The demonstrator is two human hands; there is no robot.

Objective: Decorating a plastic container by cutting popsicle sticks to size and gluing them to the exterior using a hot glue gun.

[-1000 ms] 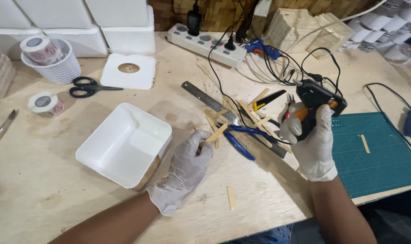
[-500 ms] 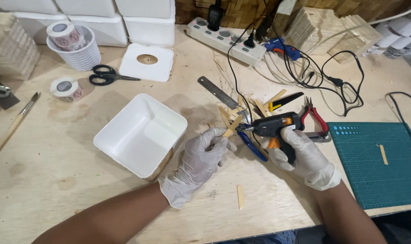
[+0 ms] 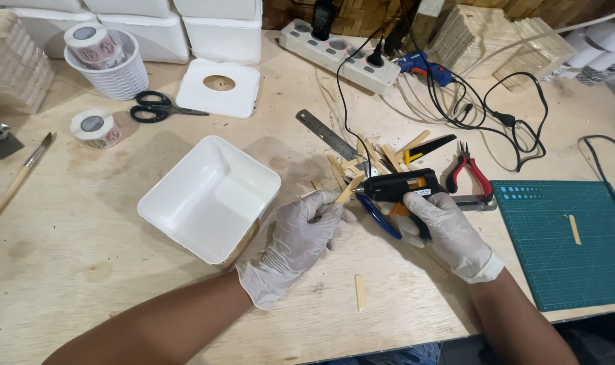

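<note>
My left hand [image 3: 297, 236], in a white glove, pinches a short wooden stick [image 3: 348, 190] just right of a white foam tray [image 3: 209, 199]. My right hand [image 3: 446, 233], also gloved, grips a black glue gun [image 3: 398, 187] whose nozzle points left and meets the upper end of that stick. A heap of loose wooden sticks [image 3: 371, 159] lies just beyond the gun. Blue-handled pliers [image 3: 378, 216] lie under my right hand.
A steel ruler [image 3: 324, 134], red pliers [image 3: 468, 172], a green cutting mat [image 3: 567, 240], a loose stick [image 3: 360, 292], a power strip [image 3: 338, 55] with cables, a blue glue gun [image 3: 425, 67], scissors [image 3: 162, 109], tape rolls [image 3: 94, 127], a white basket [image 3: 115, 78], a brush [image 3: 17, 182].
My right hand brought the glue gun down and left from the table's right side until its nozzle reached the stick in my left hand. The view has shifted too.
</note>
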